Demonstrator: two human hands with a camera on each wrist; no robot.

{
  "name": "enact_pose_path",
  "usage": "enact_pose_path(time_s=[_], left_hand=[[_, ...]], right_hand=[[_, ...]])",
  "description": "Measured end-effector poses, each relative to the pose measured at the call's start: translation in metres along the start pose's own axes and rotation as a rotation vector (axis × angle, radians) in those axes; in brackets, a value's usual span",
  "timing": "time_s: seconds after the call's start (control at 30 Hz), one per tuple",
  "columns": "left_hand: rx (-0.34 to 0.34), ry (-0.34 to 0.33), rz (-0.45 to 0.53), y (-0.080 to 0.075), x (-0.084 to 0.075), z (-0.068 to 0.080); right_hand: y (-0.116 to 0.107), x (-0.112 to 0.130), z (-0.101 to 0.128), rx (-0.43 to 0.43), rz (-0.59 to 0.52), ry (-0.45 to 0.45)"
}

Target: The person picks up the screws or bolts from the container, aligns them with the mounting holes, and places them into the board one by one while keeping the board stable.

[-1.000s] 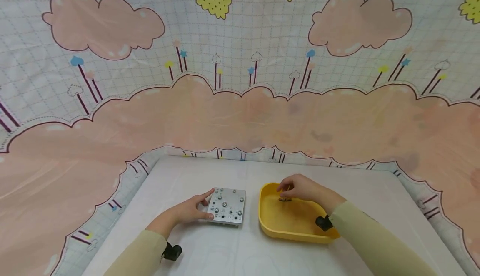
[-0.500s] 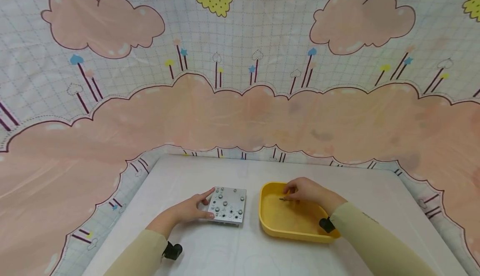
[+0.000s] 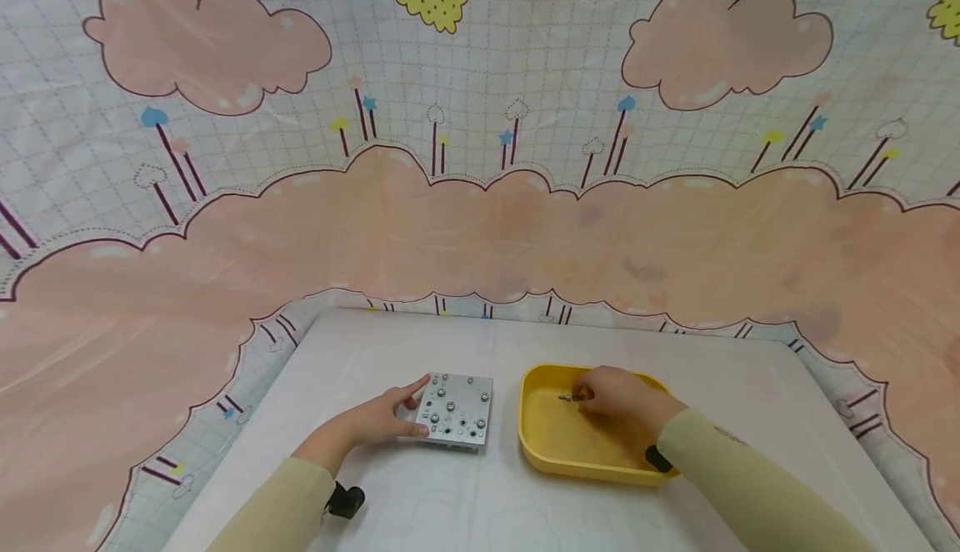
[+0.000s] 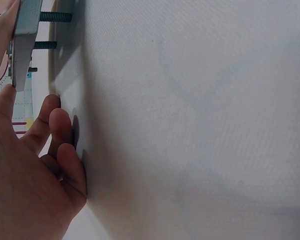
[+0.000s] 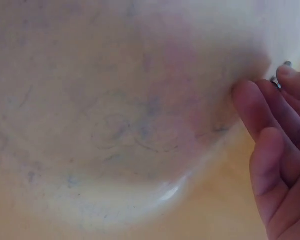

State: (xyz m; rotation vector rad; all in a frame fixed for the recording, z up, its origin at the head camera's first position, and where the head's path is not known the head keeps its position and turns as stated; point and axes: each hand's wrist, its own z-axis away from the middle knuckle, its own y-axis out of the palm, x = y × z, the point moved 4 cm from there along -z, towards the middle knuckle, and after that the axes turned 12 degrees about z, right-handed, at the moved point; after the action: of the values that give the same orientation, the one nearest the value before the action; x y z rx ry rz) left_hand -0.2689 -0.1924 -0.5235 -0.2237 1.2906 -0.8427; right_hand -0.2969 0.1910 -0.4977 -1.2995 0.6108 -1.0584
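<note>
A square silver metal plate [image 3: 468,393] with several bolt heads and holes on top lies left of a yellow tray [image 3: 527,444]. My left hand [image 3: 378,420] grips its left side between thumb and index finger. In the left wrist view, threaded bolts [image 4: 55,17] stick out beneath the plate, and the other fingers rest on the tabletop. Inside the tray, my right hand [image 3: 618,393] has its fingers curled and pinches a small metal screw [image 5: 276,84], mostly covered by fingertips. Small screws [image 3: 566,398] show just left of those fingertips on the tray floor.
The white table [image 3: 390,502] carries plate and tray side by side, with a gap between them. The tray has a raised rim all round. Behind the table hangs a patterned cloth [image 3: 480,235] with printed clouds.
My right hand has shifted slightly right and lower in the tray, its fingers drawing together at the small screws. The left hand and the plate stay where they were.
</note>
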Motion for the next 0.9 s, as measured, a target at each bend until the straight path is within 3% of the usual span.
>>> enact_pose_path(time_s=[0.53,0.9], left_hand=[[-0.01,-0.001,0.005,0.0003,-0.0005,0.0009],[-0.009,0.006,0.019,0.0009,-0.0011,0.0014]], right_hand=[[0.0025,0.0036,-0.0028,-0.096,0.118,-0.11],[0.0032,0.0056,-0.0028,-0.057,0.084,-0.064]])
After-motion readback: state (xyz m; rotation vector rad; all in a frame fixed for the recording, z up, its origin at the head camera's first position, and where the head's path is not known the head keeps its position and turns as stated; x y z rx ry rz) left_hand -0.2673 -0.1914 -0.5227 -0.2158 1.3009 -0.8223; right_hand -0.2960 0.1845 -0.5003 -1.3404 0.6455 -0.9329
